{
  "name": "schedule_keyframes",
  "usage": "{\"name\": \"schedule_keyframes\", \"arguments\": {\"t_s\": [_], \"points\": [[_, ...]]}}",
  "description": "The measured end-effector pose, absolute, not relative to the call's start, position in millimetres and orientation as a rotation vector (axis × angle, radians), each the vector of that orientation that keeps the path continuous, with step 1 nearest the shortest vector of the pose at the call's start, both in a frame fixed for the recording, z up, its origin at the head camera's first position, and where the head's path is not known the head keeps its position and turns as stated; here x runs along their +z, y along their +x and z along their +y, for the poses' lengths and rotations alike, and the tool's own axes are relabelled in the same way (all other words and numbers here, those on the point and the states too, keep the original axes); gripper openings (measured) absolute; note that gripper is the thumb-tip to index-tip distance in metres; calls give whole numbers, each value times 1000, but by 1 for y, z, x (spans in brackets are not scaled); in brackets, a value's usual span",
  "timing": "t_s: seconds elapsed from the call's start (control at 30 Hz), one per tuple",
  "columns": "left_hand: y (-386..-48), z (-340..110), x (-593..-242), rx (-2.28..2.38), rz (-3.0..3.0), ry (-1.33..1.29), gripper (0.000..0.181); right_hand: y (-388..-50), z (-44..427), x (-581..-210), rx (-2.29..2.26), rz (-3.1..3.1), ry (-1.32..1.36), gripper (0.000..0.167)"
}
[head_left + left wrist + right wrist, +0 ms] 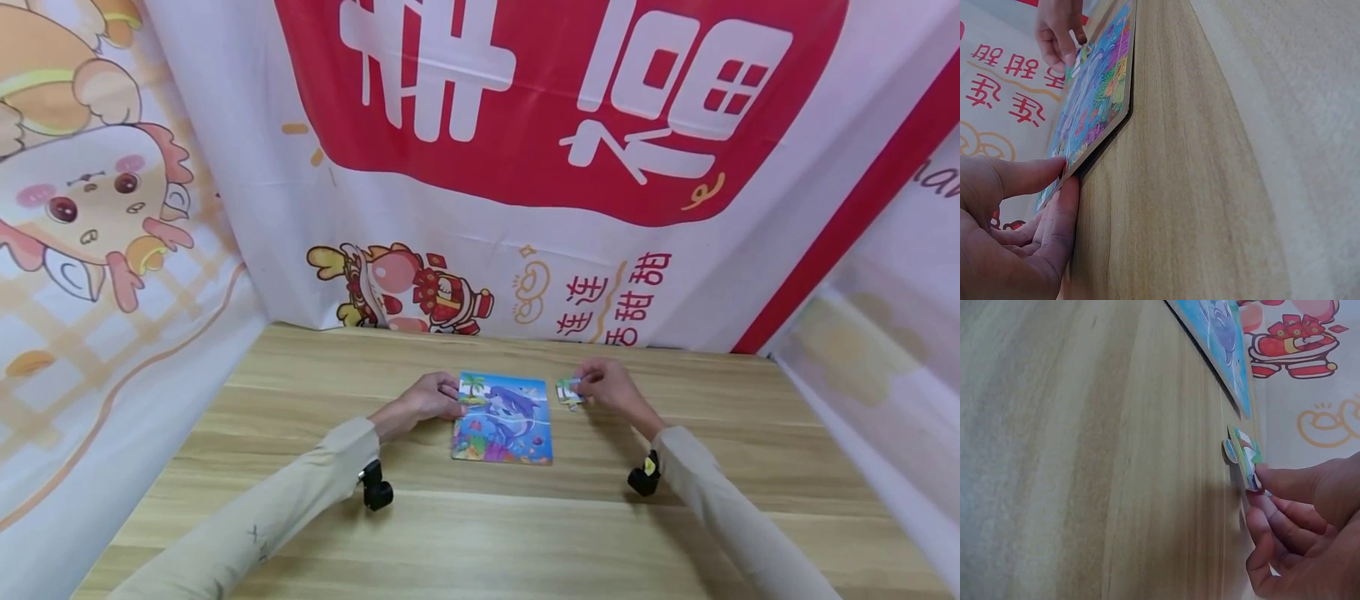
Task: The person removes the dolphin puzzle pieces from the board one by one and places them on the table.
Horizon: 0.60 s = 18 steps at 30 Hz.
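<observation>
A dolphin jigsaw puzzle [501,425] in its flat square tray lies on the wooden table, showing a sea scene with a palm tree. My left hand [427,398] pinches the puzzle's left edge, thumb on top and fingers at the underside, as the left wrist view shows [1022,225]. To the right of the puzzle, my right hand [611,387] holds a small puzzle piece [566,390] between thumb and fingers. In the right wrist view the piece [1246,459] stands tilted, with a rounded tab sticking out, apart from the puzzle's corner.
The wooden table [495,533] spreads around both hands. Behind it hangs a white cloth [465,200] with a red panel and cartoon prints. More printed cloth [172,333] closes off the left side. A small black camera sits on each wrist.
</observation>
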<state>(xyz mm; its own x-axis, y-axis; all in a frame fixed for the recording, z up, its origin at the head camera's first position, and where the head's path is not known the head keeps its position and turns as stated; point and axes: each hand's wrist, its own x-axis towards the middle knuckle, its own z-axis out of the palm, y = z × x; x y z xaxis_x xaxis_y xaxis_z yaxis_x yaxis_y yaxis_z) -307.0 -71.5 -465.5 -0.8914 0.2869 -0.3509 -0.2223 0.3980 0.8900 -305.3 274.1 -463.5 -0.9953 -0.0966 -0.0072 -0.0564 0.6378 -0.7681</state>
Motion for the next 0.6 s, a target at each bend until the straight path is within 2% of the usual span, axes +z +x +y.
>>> {"name": "schedule_keyframes", "arguments": {"t_s": [0.3,0.6], "points": [[-306,-72,-466,1486,2218,44,45,-307,272,-466,-1155,2844,-132,5],[-308,-71,-467,1543,2190,54,45,-309,273,-471,-1146,2859,-89,10]]}}
